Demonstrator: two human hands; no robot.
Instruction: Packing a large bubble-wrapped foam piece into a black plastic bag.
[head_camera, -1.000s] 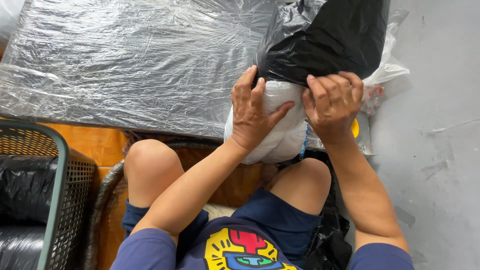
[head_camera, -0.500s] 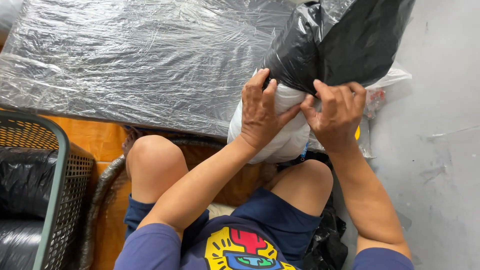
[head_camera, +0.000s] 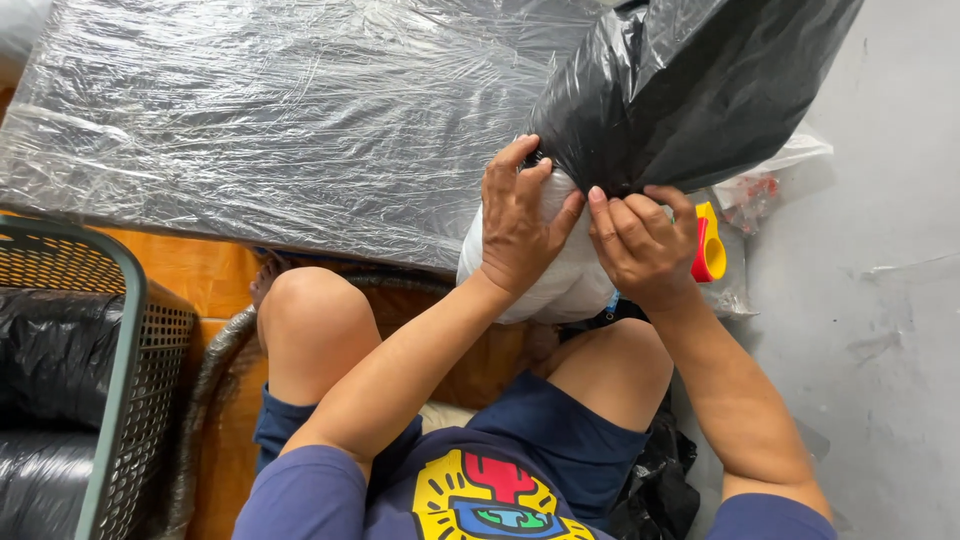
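Black plastic bag (head_camera: 690, 85): in the head view it was seen held up over the near right corner of the table (head_camera: 280, 130), its gathered lower end pinched at the hands and its bulk spread upward and to the right, away from the person.
White bundle (head_camera: 560, 275): it was seen directly under the bag's lower end, between the knees and against the table edge, partly covered by both hands.
Left hand (head_camera: 520, 225): the fingers were closed over the top of the white bundle, with the fingertips touching the bag's lower edge.
Right hand (head_camera: 640, 240): it was clamped on the bag's lower edge, just beside the left hand; both were equally near the bag.
Long axis: the bag was judged to run from the hands up and rightward, its open or closed end not being visible.
Table cover: clear crinkled film was seen stretched over the table.
Yellow and red object (head_camera: 708, 245): it was seen just behind the right hand.
Mesh basket (head_camera: 120, 380): it stood well apart at the left, lined in black.
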